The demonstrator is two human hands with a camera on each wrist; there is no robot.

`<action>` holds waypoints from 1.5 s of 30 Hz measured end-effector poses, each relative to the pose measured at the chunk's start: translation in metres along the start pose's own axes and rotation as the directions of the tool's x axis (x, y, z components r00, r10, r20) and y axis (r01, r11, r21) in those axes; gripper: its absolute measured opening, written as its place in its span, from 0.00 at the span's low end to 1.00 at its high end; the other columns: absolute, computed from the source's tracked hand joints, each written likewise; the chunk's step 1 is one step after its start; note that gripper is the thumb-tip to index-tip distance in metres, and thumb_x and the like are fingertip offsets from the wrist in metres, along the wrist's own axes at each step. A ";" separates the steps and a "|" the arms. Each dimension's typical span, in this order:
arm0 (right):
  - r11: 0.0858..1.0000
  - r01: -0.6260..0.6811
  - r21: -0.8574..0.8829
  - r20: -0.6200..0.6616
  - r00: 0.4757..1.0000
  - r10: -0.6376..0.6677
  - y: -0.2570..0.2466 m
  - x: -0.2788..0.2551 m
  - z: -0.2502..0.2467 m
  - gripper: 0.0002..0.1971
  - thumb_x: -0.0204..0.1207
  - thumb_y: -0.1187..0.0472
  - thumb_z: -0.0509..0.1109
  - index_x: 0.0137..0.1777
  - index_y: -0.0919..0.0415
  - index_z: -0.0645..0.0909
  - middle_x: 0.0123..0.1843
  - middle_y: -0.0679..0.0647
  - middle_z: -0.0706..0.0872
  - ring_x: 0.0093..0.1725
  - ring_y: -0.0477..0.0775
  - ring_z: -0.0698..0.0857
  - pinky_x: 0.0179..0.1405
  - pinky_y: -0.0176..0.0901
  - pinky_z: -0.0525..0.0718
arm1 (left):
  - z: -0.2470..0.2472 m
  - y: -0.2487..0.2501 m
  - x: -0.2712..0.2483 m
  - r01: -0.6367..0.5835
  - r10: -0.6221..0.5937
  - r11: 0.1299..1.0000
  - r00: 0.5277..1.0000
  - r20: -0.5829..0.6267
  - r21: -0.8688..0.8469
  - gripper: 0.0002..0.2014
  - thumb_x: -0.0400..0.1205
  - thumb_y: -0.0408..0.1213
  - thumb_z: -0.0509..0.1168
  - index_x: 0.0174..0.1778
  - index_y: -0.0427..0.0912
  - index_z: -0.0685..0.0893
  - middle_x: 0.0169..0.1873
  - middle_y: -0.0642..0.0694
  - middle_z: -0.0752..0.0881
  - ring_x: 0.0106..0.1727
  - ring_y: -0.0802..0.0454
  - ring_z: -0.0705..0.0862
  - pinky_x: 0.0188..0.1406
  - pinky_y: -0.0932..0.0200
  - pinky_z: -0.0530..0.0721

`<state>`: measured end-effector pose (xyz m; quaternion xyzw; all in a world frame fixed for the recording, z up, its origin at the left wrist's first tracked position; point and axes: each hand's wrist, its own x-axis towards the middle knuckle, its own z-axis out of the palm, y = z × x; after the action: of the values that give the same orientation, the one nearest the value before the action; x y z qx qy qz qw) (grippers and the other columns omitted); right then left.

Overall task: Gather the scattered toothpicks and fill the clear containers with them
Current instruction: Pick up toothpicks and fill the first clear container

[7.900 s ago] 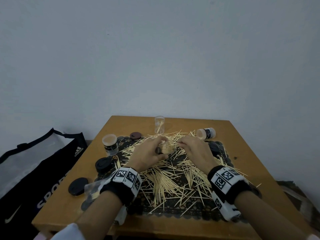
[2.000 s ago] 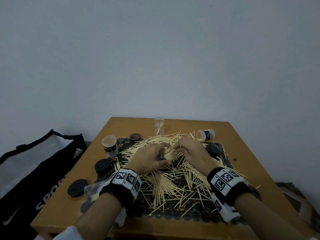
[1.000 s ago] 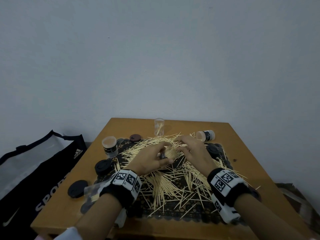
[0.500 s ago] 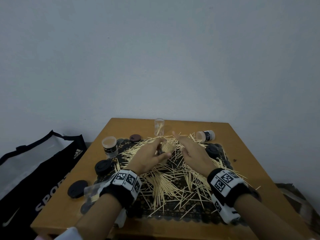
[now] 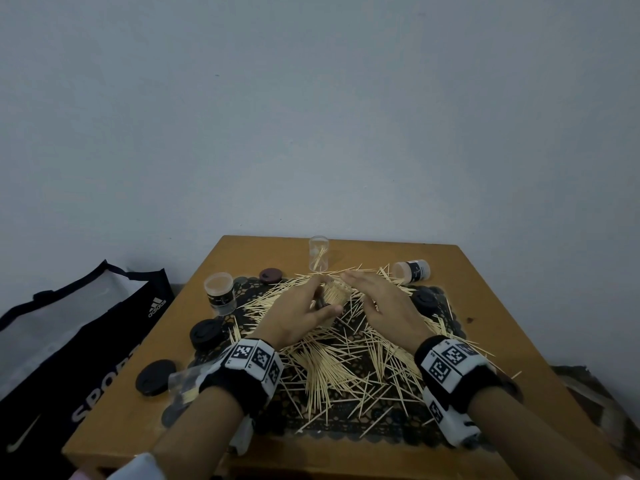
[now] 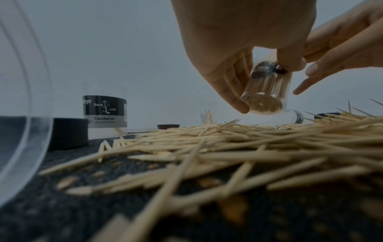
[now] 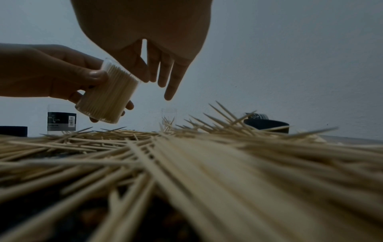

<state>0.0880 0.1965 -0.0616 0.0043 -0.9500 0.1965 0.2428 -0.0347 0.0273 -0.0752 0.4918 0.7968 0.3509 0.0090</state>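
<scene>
Scattered toothpicks [image 5: 339,358] cover a dark lace mat [image 5: 349,422] on the wooden table [image 5: 502,348]. My left hand [image 5: 298,317] grips a clear container [image 7: 108,95] packed with toothpicks, tilted and lifted above the pile [image 6: 265,95]. My right hand [image 5: 377,299] hovers just right of it with fingers straight, palm toward the container's mouth, holding nothing [image 7: 163,70]. The container [image 5: 334,294] shows between both hands in the head view.
A clear container [image 5: 319,252] with few toothpicks stands at the back. A labelled container [image 5: 220,294] stands left, another [image 5: 412,271] lies on its side at right. Dark lids [image 5: 206,334] [image 5: 154,375] [image 5: 424,301] lie around. A sports bag [image 5: 69,341] sits left of the table.
My right hand has let go of the toothpicks at the container's mouth and straightened its fingers. The left hand has raised and tilted the filled container slightly.
</scene>
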 end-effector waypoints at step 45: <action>0.788 -0.570 -0.233 0.598 0.555 0.579 0.036 -0.053 -0.125 0.19 0.66 0.54 0.82 0.47 0.57 0.76 0.42 0.49 0.79 0.36 0.45 0.76 0.30 0.35 0.75 | -0.007 0.002 -0.003 0.020 -0.023 0.998 0.998 0.059 0.051 0.28 0.75 0.60 0.69 0.64 0.48 0.70 0.58 0.46 0.87 0.54 0.51 0.87 0.52 0.49 0.87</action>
<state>0.1890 0.2718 0.0013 -0.2402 -0.9230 0.2451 -0.1740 -0.0337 0.0215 -0.0700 0.4935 0.8100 0.3158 0.0238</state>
